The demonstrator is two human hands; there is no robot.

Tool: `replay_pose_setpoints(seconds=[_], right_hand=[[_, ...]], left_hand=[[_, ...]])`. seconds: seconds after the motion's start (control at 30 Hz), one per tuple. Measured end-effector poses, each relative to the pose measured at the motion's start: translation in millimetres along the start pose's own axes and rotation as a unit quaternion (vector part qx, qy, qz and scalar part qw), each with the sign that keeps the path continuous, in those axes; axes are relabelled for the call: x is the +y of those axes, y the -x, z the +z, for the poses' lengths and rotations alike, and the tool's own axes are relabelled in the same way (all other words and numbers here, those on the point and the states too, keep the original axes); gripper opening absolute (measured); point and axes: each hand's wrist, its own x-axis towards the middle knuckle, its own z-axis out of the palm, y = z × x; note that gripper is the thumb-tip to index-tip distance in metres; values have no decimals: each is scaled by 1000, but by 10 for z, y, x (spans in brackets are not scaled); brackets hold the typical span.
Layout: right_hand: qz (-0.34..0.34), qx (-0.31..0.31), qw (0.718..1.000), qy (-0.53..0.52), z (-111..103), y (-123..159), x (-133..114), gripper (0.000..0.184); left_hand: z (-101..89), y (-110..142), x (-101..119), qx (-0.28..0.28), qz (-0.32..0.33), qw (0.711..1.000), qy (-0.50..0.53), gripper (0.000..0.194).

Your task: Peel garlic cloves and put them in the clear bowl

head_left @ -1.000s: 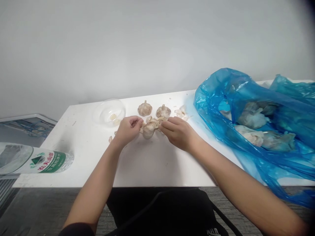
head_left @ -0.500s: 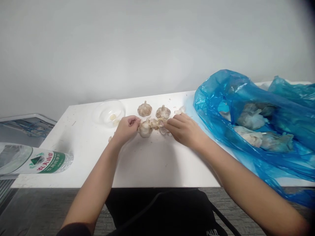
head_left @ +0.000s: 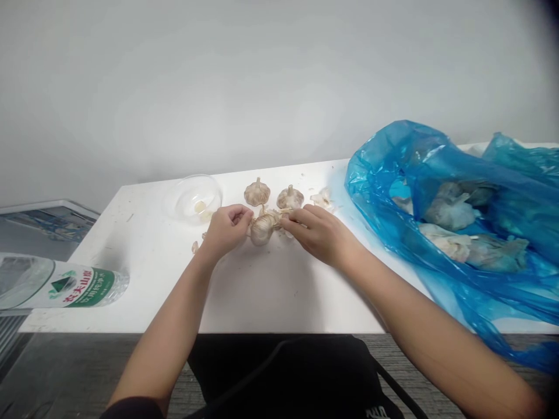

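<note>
Between my two hands is a pale garlic bulb (head_left: 262,230) with loose, papery skin. My left hand (head_left: 228,227) pinches it from the left side, fingers curled. On the right, my right hand (head_left: 318,231) has its fingers closed at the bulb's skin and stem end; the fingertips partly cover what they grip. Just behind stand two whole garlic bulbs, a left one (head_left: 257,192) and a right one (head_left: 290,198). A clear bowl (head_left: 186,192) with a peeled clove (head_left: 200,206) in it sits beyond my left hand.
A large blue plastic bag (head_left: 388,169) with more garlic inside covers the table's right side. Scraps of garlic skin (head_left: 322,198) lie beside it. A water bottle (head_left: 82,285) is at the left front of the white table (head_left: 148,233), whose back meets a wall.
My right hand has moved slightly left, closer to my left hand. The held garlic bulb has turned a little and shifted slightly right.
</note>
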Motion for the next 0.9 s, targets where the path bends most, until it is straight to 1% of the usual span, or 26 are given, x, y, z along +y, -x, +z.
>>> replay_pose_setpoints(seconds=[0.07,0.17,0.27,0.37,0.5,0.63,0.8,0.9], right_hand=[[12,-25,1000,-8,13,1,12,34],[20,-33,999,-27,17,4,37,33],[5,-23,999,-38,31,-2,43,34],[-7,-8,1000,-25,56,-13,32,35],[-25,9,999,-21,75,-28,10,36],[-46,26,999,-4,59,-41,1,36],[-66,46,997,8,19,-47,3,37],[-72,40,997,0,0,-47,5,38]], left_hand=[[7,-3,-12,0,5,1000,-3,22],[11,-8,-25,-3,9,1000,-5,22],[9,-8,-22,-7,11,1000,-4,22],[6,-9,-18,-8,15,1000,-1,23],[3,-22,-36,-8,-1,1000,15,23],[9,-33,-62,-21,-14,999,41,23],[32,-16,-68,-17,-14,999,44,22],[42,-3,-33,-21,-19,998,48,22]])
